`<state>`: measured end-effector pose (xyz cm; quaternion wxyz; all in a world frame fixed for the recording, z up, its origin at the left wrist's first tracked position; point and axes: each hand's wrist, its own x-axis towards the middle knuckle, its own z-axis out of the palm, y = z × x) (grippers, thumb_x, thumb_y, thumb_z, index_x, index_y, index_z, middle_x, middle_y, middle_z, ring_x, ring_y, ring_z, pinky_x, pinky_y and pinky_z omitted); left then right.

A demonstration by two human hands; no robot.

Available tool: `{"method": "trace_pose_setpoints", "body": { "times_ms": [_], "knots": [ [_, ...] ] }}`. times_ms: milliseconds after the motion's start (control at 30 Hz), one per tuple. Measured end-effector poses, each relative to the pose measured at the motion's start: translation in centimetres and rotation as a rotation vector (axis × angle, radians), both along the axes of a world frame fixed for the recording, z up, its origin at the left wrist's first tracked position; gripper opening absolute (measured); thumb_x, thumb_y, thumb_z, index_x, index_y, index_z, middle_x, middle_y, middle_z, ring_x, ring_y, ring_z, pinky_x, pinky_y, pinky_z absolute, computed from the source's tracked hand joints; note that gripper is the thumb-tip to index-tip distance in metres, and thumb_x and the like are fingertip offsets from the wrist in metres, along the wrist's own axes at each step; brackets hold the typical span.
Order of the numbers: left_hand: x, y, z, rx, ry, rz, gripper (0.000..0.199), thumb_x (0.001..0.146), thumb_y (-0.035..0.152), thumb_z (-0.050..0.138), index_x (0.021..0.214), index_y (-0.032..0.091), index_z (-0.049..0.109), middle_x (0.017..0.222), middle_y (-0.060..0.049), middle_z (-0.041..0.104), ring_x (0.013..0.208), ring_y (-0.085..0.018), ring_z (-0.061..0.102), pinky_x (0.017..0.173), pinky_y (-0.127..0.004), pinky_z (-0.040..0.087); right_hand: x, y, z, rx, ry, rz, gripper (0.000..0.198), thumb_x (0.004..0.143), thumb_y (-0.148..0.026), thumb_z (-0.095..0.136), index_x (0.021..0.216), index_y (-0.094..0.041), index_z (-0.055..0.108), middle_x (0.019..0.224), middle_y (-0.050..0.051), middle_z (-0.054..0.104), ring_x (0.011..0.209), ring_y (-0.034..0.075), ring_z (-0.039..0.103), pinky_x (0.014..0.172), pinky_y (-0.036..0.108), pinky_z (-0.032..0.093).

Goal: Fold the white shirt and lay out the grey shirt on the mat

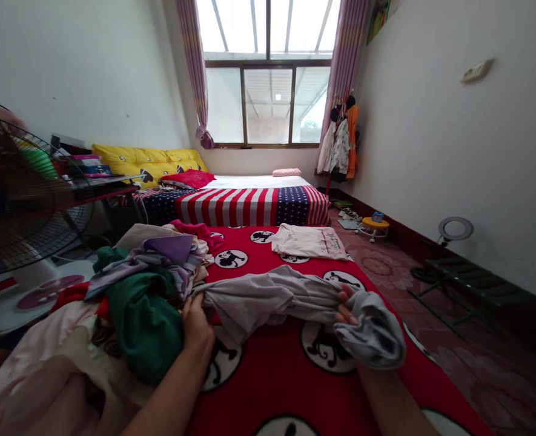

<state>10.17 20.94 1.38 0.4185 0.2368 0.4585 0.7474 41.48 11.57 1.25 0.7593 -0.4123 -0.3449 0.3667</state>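
Observation:
A grey garment [268, 297] is stretched sideways between my hands, just above a red bedspread with round black-and-white cat-like prints [258, 375]. My left hand [197, 324] is closed on its left end, beside the heap of clothes. On the other side, my right hand [347, 307] has its fingers curled round the cloth, and a bunched grey part [377, 333] hangs over that hand and wrist, hiding much of them. Whether the garment is a shirt or trousers, I cannot tell. Beyond it a pale pink T-shirt [311, 241] with dark print lies flat.
Left of me is a pile of clothes with a green piece [147, 327] and a purple piece [170, 247]. A fan [17, 188] stands at far left. A second bed with a striped, starred cover [235, 206] is ahead. A dark green folding stool [476, 281] stands right.

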Motion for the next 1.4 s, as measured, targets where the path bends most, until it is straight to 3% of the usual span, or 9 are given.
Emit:
{"method": "trace_pose_setpoints", "body": {
  "times_ms": [100,233,400,667,767,933,1000,1233,1400],
  "knots": [
    [-0.4,0.5,-0.2,-0.047,-0.072,0.049,0.013,0.067,0.024,0.057,0.078,0.017,0.054,0.065,0.005,0.054,0.051,-0.008,0.049,0.05,-0.02,0.039,1.4,-0.3,0.5,-0.005,0.259,0.023,0.035,0.084,-0.05,0.046,0.091,-0.022,0.065,0.082,0.005,0.067,0.044,0.009,0.043,0.04,0.025,0.041],
    [0.2,0.0,-0.3,-0.072,-0.079,0.025,0.021,0.07,0.025,0.062,0.088,0.018,0.056,0.064,0.008,0.052,0.046,-0.006,0.045,0.047,-0.019,0.035,1.2,-0.4,1.6,-0.007,0.665,-0.079,0.034,0.089,-0.04,0.031,0.104,-0.023,0.057,0.111,0.01,0.067,0.088,0.018,0.068,0.067,0.035,0.057],
    [1.3,-1.2,0.1,-0.005,0.056,-0.189,0.033,0.072,0.038,0.071,0.097,0.019,0.061,0.076,0.002,0.063,0.063,-0.012,0.059,0.064,-0.025,0.047,-0.9,0.0,1.7,0.047,0.513,0.042,0.036,0.087,-0.048,0.045,0.117,-0.03,0.053,0.126,0.007,0.062,0.11,0.021,0.063,0.086,0.042,0.054],
    [2.4,-3.1,2.3,0.111,0.471,-0.399,0.035,0.072,0.045,0.071,0.093,0.017,0.069,0.095,-0.008,0.071,0.094,-0.027,0.064,0.085,-0.037,0.05,-3.1,0.2,0.8,-0.009,0.393,0.269,0.028,0.073,-0.031,0.072,0.099,-0.025,0.067,0.082,-0.002,0.07,0.057,0.008,0.054,0.06,0.024,0.053],
    [3.0,-4.7,3.5,0.178,0.5,-0.709,0.031,0.072,0.043,0.074,0.094,0.021,0.073,0.098,-0.006,0.073,0.094,-0.027,0.065,0.084,-0.036,0.052,-4.0,0.1,1.0,-0.027,0.466,0.353,0.029,0.066,-0.033,0.077,0.092,-0.024,0.068,0.089,-0.001,0.069,0.059,0.007,0.053,0.054,0.021,0.051],
    [4.7,-7.5,3.8,0.161,0.661,-1.541,0.052,0.068,0.041,0.078,0.115,0.019,0.069,0.088,-0.006,0.071,0.078,-0.019,0.064,0.067,-0.025,0.05,-4.2,-0.4,1.3,-0.003,0.558,0.524,0.023,0.064,-0.019,0.077,0.06,-0.019,0.054,0.054,-0.008,0.046,0.042,0.003,0.036,0.039,0.014,0.036],
    [5.2,-8.3,3.4,0.153,0.754,-1.648,0.05,0.07,0.043,0.077,0.112,0.018,0.071,0.081,-0.005,0.07,0.07,-0.016,0.062,0.059,-0.021,0.046,-3.9,-0.5,1.4,0.022,0.577,0.473,0.02,0.063,-0.01,0.075,0.069,-0.02,0.058,0.063,-0.007,0.055,0.046,0.003,0.041,0.042,0.013,0.041],
    [5.9,-8.5,3.3,0.104,0.638,-1.625,0.038,0.077,0.044,0.069,0.105,0.018,0.072,0.082,-0.006,0.07,0.062,-0.014,0.062,0.055,-0.021,0.047,-3.9,-0.2,1.0,-0.041,0.38,0.331,0.02,0.066,-0.023,0.077,0.075,-0.022,0.059,0.074,-0.005,0.061,0.055,0.007,0.051,0.047,0.018,0.047],
    [5.3,-6.8,4.0,0.19,0.539,-0.951,0.031,0.078,0.039,0.068,0.099,0.016,0.07,0.073,-0.003,0.065,0.051,-0.01,0.052,0.048,-0.02,0.042,-4.6,-0.6,1.4,-0.011,0.328,0.442,0.019,0.071,-0.028,0.076,0.07,-0.02,0.059,0.063,-0.006,0.052,0.043,0.003,0.034,0.04,0.016,0.036]
  ]
}}
